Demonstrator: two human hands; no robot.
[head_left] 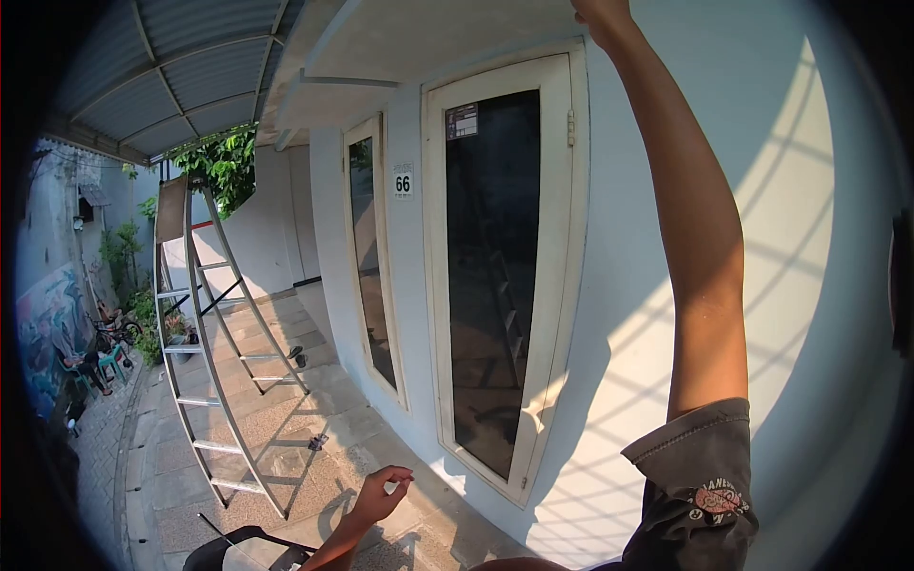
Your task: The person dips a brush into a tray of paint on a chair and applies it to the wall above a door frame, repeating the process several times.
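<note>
My left hand (386, 493) is low in the view, above the tiled floor. Its thumb and fingers are curled together in a pinch, and whatever may be between them is too small to make out. My right arm stretches up along the pale blue wall (624, 219). At the top edge, above the corner of the tall window frame (555, 76), my right hand (602, 13) is partly cut off, so its fingers are hidden. Dark glass (490, 276) fills that frame, with a small sticker (462, 122) near the top.
An aluminium stepladder (195, 352) stands open on the left. A black curved object (233, 541) with a thin rod lies at the bottom. Beyond are a narrower window (371, 257), a number 66 plate (403, 181) and a seated person (84, 360). Overhead is a corrugated canopy (200, 57).
</note>
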